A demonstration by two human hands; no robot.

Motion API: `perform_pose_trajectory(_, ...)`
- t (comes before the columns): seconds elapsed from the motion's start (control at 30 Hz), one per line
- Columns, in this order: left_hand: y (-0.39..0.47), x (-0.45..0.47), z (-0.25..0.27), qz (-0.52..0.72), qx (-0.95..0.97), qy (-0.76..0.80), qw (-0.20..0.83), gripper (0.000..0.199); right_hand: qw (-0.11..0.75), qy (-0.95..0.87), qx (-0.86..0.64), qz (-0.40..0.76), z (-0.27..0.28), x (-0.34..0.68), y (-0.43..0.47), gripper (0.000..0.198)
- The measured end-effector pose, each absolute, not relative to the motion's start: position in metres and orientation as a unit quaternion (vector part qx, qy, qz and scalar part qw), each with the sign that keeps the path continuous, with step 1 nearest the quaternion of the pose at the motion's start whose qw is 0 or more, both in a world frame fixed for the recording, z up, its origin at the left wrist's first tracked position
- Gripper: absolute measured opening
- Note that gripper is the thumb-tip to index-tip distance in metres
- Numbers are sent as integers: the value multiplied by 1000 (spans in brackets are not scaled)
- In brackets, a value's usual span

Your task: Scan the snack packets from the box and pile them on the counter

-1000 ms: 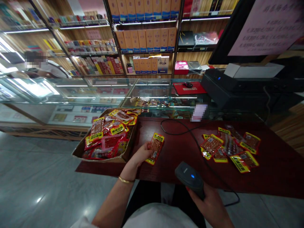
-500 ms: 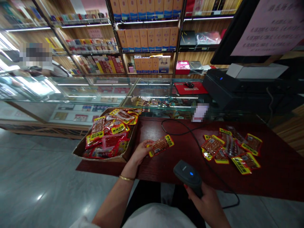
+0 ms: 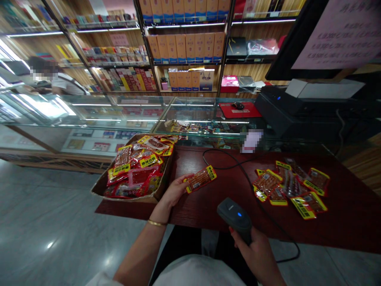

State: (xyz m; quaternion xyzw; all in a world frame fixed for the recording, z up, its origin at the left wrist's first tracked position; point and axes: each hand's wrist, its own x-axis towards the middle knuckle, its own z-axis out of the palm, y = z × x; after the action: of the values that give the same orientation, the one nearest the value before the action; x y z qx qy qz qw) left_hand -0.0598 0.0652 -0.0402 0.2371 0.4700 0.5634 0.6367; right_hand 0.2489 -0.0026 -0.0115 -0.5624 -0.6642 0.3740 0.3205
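My left hand (image 3: 177, 189) pinches one end of a yellow-and-red snack packet (image 3: 201, 179) with a clear window showing brown sticks. It is held over the dark red tabletop (image 3: 190, 212), between the box and the scanner. In my right hand (image 3: 256, 248) is a black barcode scanner (image 3: 235, 217) with a lit blue light, its head tilted toward the packet. A cardboard box (image 3: 159, 194) full of similar packets (image 3: 151, 160) stands at the left. Several loose packets (image 3: 309, 203) lie spread and overlapping at the right of the table.
A black cable (image 3: 245, 174) loops across the table and hangs over its front edge. Behind run glass display counters (image 3: 125, 113) with a mouse (image 3: 237, 105) on a red mat. A monitor (image 3: 279, 59) stands at the right, and a person (image 3: 67, 83) is far left.
The packet in my left hand has shifted slightly up and to the left, and its angle has changed a little. The scanner has barely moved.
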Motion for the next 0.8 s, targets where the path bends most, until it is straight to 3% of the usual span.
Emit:
perform_pose_trajectory(0.27, 64, -57, -49, 551, 289, 482, 617, 61, 272, -705, -529, 386, -16, 231, 6, 33)
perform_pose_trajectory(0.8, 67, -58, -51, 553, 274, 489, 616, 61, 285, -690, -562, 357, -12, 247, -8, 38)
